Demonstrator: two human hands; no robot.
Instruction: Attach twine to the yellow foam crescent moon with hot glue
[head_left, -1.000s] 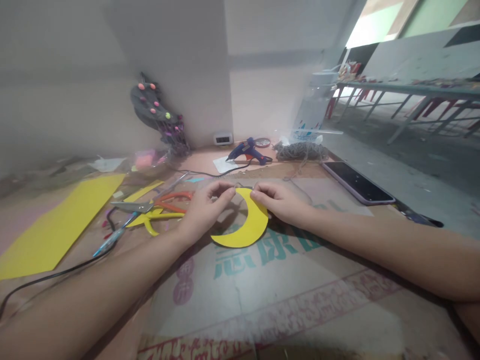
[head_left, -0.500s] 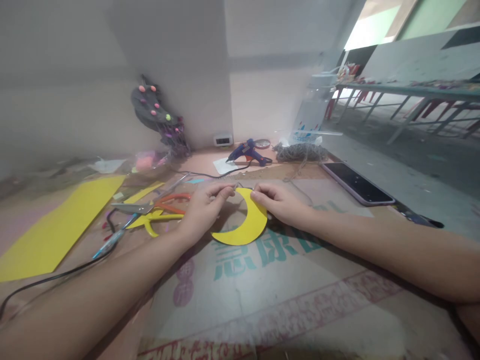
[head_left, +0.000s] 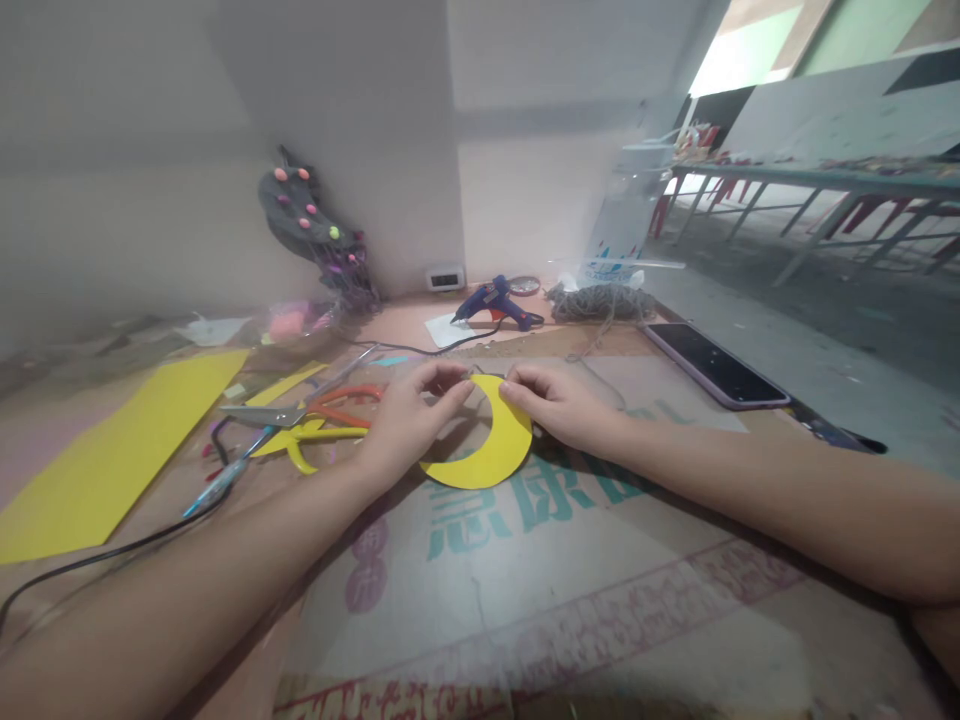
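Observation:
A yellow crescent moon cutout (head_left: 491,455), which looks like foam or stiff paper, stands tilted between my hands over the printed cardboard. My right hand (head_left: 562,405) pinches its upper right edge, thumb in front and fingers behind. With thumb and forefinger together, my left hand (head_left: 416,405) grips the crescent's upper tip. A bit of grey yarn (head_left: 480,370) shows just above that tip, between the fingertips; where it ends behind the crescent is hidden. The curled fingers of both hands are partly out of sight.
At left lie a yellow sheet (head_left: 142,460), orange-handled scissors (head_left: 274,414), yellow-handled scissors (head_left: 304,445) and a blue pen (head_left: 225,482). Behind are a blue glue gun (head_left: 495,300) with its cord and grey yarn skein (head_left: 604,303). A phone (head_left: 716,365) lies at right.
The crescent has shifted very slightly left and up. My left thumb has straightened a little along its tip. Both hands keep their hold; the other things lie as before.

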